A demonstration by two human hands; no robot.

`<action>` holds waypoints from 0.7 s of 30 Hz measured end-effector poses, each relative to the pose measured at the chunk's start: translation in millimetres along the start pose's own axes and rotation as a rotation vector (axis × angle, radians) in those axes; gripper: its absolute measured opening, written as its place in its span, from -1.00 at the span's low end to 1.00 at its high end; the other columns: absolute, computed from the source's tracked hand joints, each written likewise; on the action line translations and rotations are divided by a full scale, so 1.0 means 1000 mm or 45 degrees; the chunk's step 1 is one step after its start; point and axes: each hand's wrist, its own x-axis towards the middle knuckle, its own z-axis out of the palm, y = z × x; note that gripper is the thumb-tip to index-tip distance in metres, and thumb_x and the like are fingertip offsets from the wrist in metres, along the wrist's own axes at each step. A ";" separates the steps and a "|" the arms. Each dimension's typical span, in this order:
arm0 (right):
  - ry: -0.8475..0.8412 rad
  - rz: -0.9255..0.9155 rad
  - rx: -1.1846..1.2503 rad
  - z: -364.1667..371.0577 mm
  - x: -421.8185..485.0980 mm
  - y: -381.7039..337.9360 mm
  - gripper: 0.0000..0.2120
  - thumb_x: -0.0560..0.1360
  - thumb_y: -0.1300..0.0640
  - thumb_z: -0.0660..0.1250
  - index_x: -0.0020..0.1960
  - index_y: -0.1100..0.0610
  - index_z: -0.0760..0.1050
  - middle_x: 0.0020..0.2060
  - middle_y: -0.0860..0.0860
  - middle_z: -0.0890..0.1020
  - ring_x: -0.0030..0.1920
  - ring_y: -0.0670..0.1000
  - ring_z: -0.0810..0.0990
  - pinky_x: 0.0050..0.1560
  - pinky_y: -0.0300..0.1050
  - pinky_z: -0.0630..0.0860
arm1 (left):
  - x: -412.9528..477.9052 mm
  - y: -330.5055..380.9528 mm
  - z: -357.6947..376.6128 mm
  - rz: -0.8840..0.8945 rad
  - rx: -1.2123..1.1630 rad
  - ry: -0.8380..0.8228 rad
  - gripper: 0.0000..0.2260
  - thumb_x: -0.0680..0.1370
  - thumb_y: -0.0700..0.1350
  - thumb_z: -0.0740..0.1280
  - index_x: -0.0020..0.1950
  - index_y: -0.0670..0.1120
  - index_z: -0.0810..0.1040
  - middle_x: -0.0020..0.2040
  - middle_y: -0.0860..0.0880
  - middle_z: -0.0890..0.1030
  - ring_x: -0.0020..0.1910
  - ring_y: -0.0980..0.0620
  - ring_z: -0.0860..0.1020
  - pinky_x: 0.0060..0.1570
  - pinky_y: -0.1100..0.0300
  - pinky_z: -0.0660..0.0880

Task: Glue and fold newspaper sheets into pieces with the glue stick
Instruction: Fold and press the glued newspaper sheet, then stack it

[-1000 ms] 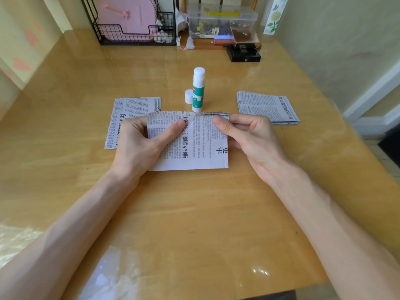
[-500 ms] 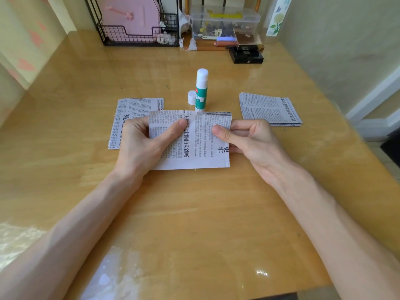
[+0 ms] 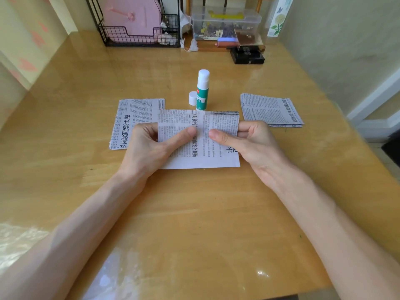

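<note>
A newspaper sheet [image 3: 207,156] lies on the wooden table with its far part folded toward me. My left hand [image 3: 149,144] holds its left side, thumb on top of the fold, fingers tucked under. My right hand [image 3: 253,139] holds the right side the same way, thumb pressing near the middle. Just behind the sheet stands the uncapped green-and-white glue stick [image 3: 203,89], its white cap [image 3: 192,98] beside it on the left.
A stack of newspaper pieces [image 3: 134,118] lies at the left, another stack [image 3: 270,110] at the right. At the table's back stand a black wire rack [image 3: 138,37], a clear plastic box [image 3: 225,24] and a black box [image 3: 246,55]. A wall runs along the right.
Both thumbs have slid toward me and closer together along the folded flap. The sheet, glue stick and stacks stay where they were.
</note>
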 end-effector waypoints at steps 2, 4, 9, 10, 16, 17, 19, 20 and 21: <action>0.026 -0.008 -0.067 -0.007 0.002 0.000 -0.65 0.38 0.11 0.64 0.11 0.23 0.73 -0.03 0.06 0.79 0.06 0.05 0.77 0.28 0.12 0.63 | 0.003 -0.001 -0.005 0.094 0.129 0.086 -0.83 0.53 -0.02 0.53 0.04 -0.08 0.75 -0.07 0.03 0.77 -0.07 0.04 0.75 -0.02 0.15 0.67; 0.051 -0.034 -0.214 -0.011 0.003 0.003 -0.75 0.44 0.15 0.63 0.09 0.19 0.74 -0.06 0.02 0.79 0.04 0.03 0.78 0.25 0.17 0.64 | 0.006 -0.005 -0.011 0.201 0.313 0.164 -0.86 0.55 -0.02 0.53 0.06 -0.03 0.71 -0.16 0.07 0.75 -0.19 0.08 0.71 -0.16 0.22 0.65; 0.133 -0.209 -0.702 -0.011 0.007 0.011 -0.69 0.45 0.01 0.63 0.15 0.04 0.69 -0.03 -0.03 0.78 0.05 0.07 0.74 0.13 0.18 0.65 | 0.009 -0.018 -0.022 0.497 0.984 0.142 -0.72 0.47 0.11 0.57 0.10 0.11 0.62 -0.13 0.17 0.65 -0.15 0.11 0.60 -0.07 0.22 0.52; 0.148 -0.225 -0.829 -0.010 0.007 0.011 -0.53 0.43 -0.05 0.63 0.29 -0.04 0.62 0.11 -0.03 0.74 0.17 0.07 0.69 0.23 0.13 0.61 | 0.009 -0.019 -0.023 0.570 1.055 0.108 -0.70 0.46 0.13 0.58 0.12 0.10 0.62 -0.09 0.17 0.61 -0.11 0.08 0.56 -0.04 0.15 0.49; 0.355 -0.650 -1.370 -0.005 0.001 0.017 -0.20 0.40 -0.14 0.62 0.56 -0.02 0.42 0.15 0.04 0.44 0.14 0.07 0.40 0.24 0.01 0.48 | 0.012 -0.025 -0.028 0.661 1.199 -0.036 -0.71 0.49 0.23 0.50 0.08 0.09 0.75 -0.04 0.11 0.62 -0.02 0.02 0.46 0.09 -0.07 0.50; 0.310 -0.753 -1.362 -0.002 0.000 0.020 -0.35 0.44 -0.12 0.60 0.48 0.00 0.53 0.11 0.05 0.46 0.10 0.09 0.42 0.19 0.07 0.51 | 0.013 -0.026 -0.030 0.656 1.216 -0.036 -0.68 0.49 0.27 0.48 0.09 0.10 0.75 -0.04 0.12 0.62 -0.02 0.02 0.46 0.10 -0.08 0.49; 0.180 -0.874 -1.334 0.009 -0.004 0.026 -0.57 0.57 -0.12 0.46 0.39 0.00 0.62 0.00 0.04 0.47 0.01 0.10 0.44 0.10 0.12 0.51 | 0.013 -0.026 -0.034 0.635 1.283 -0.042 -0.59 0.46 0.40 0.43 0.13 0.18 0.74 -0.04 0.16 0.58 -0.02 0.05 0.45 0.13 -0.02 0.43; 0.123 -0.897 -1.349 0.015 -0.006 0.029 -0.60 0.62 -0.13 0.37 0.40 -0.01 0.62 -0.04 0.03 0.46 -0.01 0.10 0.44 0.08 0.12 0.49 | 0.013 -0.025 -0.035 0.622 1.341 -0.039 -0.54 0.44 0.47 0.38 0.15 0.23 0.73 -0.03 0.18 0.54 -0.02 0.08 0.44 0.12 0.05 0.34; 0.078 -0.907 -1.390 0.020 -0.008 0.031 -0.59 0.66 -0.15 0.28 0.43 -0.03 0.60 -0.07 0.02 0.43 -0.03 0.10 0.43 0.06 0.11 0.47 | 0.012 -0.025 -0.037 0.615 1.399 -0.030 -0.50 0.41 0.52 0.33 0.17 0.28 0.71 -0.03 0.20 0.50 -0.02 0.09 0.43 0.07 0.11 0.23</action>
